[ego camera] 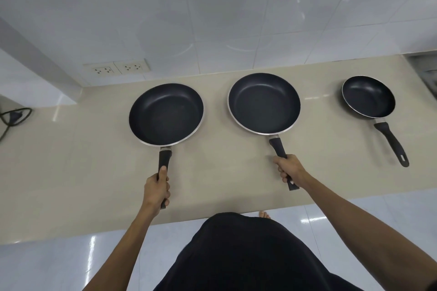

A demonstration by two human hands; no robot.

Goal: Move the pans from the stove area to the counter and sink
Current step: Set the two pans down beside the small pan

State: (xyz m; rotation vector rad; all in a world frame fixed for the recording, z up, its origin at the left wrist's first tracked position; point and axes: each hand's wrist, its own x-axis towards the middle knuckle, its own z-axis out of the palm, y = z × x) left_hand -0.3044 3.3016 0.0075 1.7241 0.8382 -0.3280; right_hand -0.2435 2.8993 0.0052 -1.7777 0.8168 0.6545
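Note:
Three dark non-stick frying pans with black handles are spread along a beige counter [71, 168]. My left hand [156, 190] grips the handle of the left pan [166, 114]. My right hand [289, 169] grips the handle of the middle pan [264, 103], the largest of the three. Whether these two pans rest on the counter or hover just above it, I cannot tell. A smaller pan [368, 96] lies untouched at the right, its handle pointing toward the counter's front edge.
A steel sink edge [425, 71] shows at the far right. Two wall sockets [117, 69] sit on the tiled backsplash. A black cable and plug [14, 117] lie at the far left. The counter's front edge runs just before my body.

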